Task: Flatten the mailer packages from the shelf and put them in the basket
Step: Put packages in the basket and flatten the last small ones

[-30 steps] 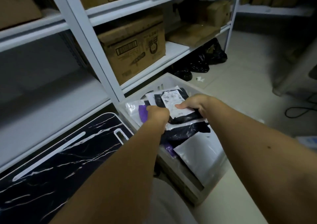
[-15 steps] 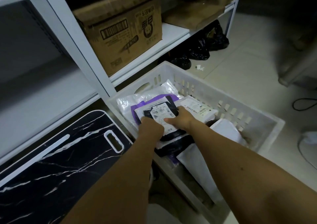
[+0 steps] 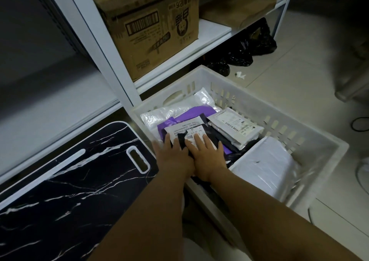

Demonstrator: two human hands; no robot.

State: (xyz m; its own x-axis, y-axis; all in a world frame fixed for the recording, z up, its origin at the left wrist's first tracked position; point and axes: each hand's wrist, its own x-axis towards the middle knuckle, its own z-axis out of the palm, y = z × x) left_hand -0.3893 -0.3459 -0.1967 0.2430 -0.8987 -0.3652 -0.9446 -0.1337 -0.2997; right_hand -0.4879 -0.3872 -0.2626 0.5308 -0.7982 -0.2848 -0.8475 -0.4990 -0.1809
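A white slotted basket [image 3: 235,93] stands on the floor and holds several mailers. On top near its left end lies a black mailer with a white barcode label [image 3: 196,135]. My left hand [image 3: 173,153] and my right hand [image 3: 207,155] lie side by side on it, fingers straight, pressing it flat. Under it shows a purple mailer [image 3: 191,115]. A white labelled mailer [image 3: 235,127] lies to the right, a clear one [image 3: 173,111] behind, and a large white mailer [image 3: 263,167] fills the basket's right end.
A white metal shelf upright [image 3: 99,47] rises just left of the basket, with a cardboard box [image 3: 151,27] on the shelf board. A black marble-pattern board [image 3: 65,181] lies at lower left. Black bags [image 3: 239,55] sit on the tiled floor behind the basket.
Both hands held the black mailer above the basket, then lowered it onto the pile. Their fingers have now spread flat on top of it. The view has tilted down.
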